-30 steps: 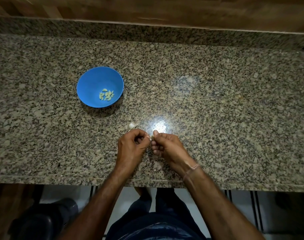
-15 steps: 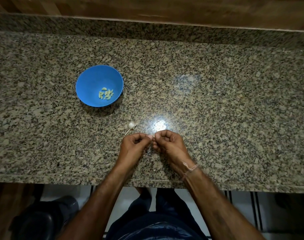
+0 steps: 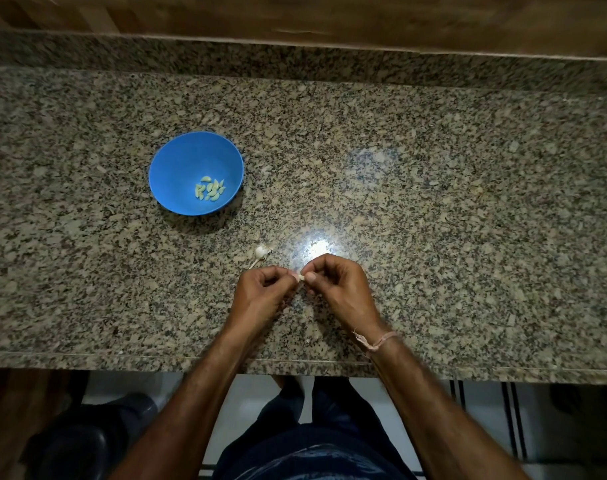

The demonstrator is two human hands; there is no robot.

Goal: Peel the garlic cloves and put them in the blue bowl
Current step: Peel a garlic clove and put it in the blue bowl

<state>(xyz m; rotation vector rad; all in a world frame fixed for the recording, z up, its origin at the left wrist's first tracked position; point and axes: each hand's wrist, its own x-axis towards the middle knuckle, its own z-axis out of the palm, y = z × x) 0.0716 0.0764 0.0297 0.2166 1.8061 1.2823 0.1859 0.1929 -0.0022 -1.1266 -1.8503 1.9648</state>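
Note:
A blue bowl [image 3: 177, 168] stands on the granite counter at the left, with several peeled garlic cloves [image 3: 210, 189] lying in it. Near the counter's front edge, my left hand [image 3: 260, 292] and my right hand [image 3: 336, 285] meet fingertip to fingertip. Both pinch one small pale garlic clove [image 3: 300, 277] between them; most of it is hidden by the fingers. Just behind my left hand, the remains of a garlic bulb with a thin stem [image 3: 260, 252] lie on the counter.
The speckled granite counter [image 3: 433, 202] runs wide to the right, with a bright light reflection [image 3: 317, 245] behind my hands. A raised granite ledge and a wooden wall border the back. The front edge [image 3: 122, 362] is close to my wrists.
My hands have closed together on the clove and shifted slightly. The right thumb, raised one second ago, now presses on the clove. Bowl and bulb remains have not moved.

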